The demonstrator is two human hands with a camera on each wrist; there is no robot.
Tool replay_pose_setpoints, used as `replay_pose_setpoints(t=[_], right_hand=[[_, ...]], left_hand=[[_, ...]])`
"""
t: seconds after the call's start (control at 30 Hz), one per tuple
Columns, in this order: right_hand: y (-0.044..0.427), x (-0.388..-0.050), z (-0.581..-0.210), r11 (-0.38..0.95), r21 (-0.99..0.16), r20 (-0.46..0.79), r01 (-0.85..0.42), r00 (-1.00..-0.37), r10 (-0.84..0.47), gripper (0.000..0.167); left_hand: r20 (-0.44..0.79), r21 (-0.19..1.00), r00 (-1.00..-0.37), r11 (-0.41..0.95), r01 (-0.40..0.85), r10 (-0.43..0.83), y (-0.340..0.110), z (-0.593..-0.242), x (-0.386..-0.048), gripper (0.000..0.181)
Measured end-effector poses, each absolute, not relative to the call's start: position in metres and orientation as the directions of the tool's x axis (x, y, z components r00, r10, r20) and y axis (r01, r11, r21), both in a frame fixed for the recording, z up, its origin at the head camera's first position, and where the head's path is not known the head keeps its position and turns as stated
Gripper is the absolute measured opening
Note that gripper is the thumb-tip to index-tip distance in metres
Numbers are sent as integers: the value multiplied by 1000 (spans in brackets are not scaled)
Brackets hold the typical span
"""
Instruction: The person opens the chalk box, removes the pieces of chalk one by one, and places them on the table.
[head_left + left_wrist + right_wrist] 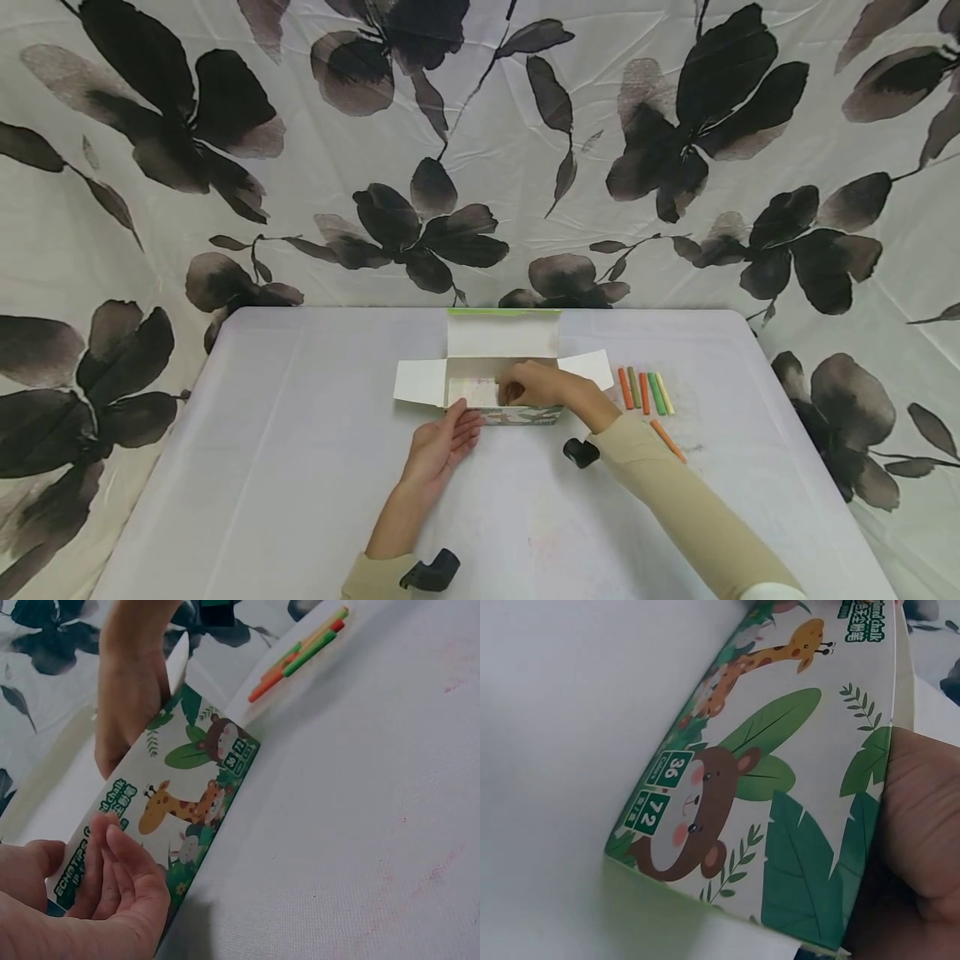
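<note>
An open chalk box [525,416] printed with a giraffe and a bear stands on the table, its lid raised at the back and side flaps spread. My left hand [444,442] pinches the left part of its front wall, thumb over the top edge and fingers against the printed face. Down inside the box reaches my right hand [534,385], fingers bent. The front wall hides its fingertips in both wrist views, so whether they hold anything cannot be seen. Right of the box lie several chalk sticks [645,392] in a row, with an orange chalk stick [667,441] lying apart nearer me.
A white cloth covers the table [300,467]. The box's right flap [588,367] sticks out close to the chalk row. Behind the table hangs a curtain [487,150] with dark flowers. Faint coloured smudges mark the cloth in front.
</note>
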State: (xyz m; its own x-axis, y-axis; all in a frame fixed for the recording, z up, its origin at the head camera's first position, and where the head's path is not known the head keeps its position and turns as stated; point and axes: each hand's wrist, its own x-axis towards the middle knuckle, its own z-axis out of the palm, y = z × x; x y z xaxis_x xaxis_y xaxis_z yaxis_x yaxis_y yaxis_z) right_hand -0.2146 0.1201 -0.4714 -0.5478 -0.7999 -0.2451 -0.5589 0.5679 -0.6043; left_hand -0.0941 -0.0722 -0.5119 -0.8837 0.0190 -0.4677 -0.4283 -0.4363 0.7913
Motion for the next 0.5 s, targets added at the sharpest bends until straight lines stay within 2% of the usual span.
replay_pose_setpoints(t=[0.27, 0.5], right_hand=[[113, -220, -469, 635, -577, -375, -514, -525, -765, 12], [111, -226, -476, 627, -615, -440, -477, -453, -776, 15]], left_hand=[[-475, 785, -880, -449, -426, 4, -71, -513, -94, 45], [-471, 784, -882, -456, -422, 6, -70, -513, -94, 47]])
